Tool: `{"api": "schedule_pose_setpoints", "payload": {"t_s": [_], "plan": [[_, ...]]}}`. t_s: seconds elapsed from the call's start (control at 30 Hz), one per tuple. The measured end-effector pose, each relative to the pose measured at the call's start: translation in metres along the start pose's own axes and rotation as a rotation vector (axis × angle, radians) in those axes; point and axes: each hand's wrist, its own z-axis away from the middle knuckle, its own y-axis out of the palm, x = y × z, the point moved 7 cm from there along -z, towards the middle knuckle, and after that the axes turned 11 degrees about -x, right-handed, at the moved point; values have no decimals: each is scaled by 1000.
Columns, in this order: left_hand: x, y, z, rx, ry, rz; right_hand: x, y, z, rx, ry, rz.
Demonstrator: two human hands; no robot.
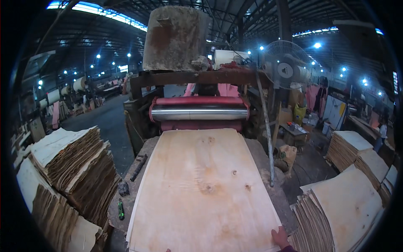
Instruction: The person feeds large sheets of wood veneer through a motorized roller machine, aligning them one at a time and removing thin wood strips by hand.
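A pale wood veneer sheet (197, 159) with several knots lies on others atop a grimy work table (275, 197), reaching toward a machine's steel roller (197, 112) between pink rollers (193, 101). My right hand (280, 237) grips the sheet's near right edge, fingers curled on it. Only a fingertip of my left hand (168, 250) shows at the sheet's near edge, so its grip is hidden. A green-and-black cutter (121, 209), a dark bar (138, 167) and a dark lump (124, 188) sit on the table's left part.
Veneer stacks (75, 176) (344, 197) flank the table. A pole (264, 134) leans on the machine frame. A fan (285, 67) and rusty drum (174, 38) are above. An aisle (92, 115) runs along the left. Someone (382, 134) stands at the far right.
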Motion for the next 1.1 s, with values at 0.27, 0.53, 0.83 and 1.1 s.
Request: {"api": "schedule_pose_setpoints", "payload": {"t_s": [0.27, 0.53, 0.83, 1.1], "plan": [[-5, 2, 3, 5, 0, -34, -1, -2, 1, -42, 8, 13], [-3, 1, 2, 32, -32, -36, -2, -2, 3, -49, 48, 14], [-4, 2, 2, 31, -26, -47, -3, -1, 5, -63, 68, 66], [0, 0, -4, 46, -26, -13, -3, -3, 7, -69, 71, 70]]}}
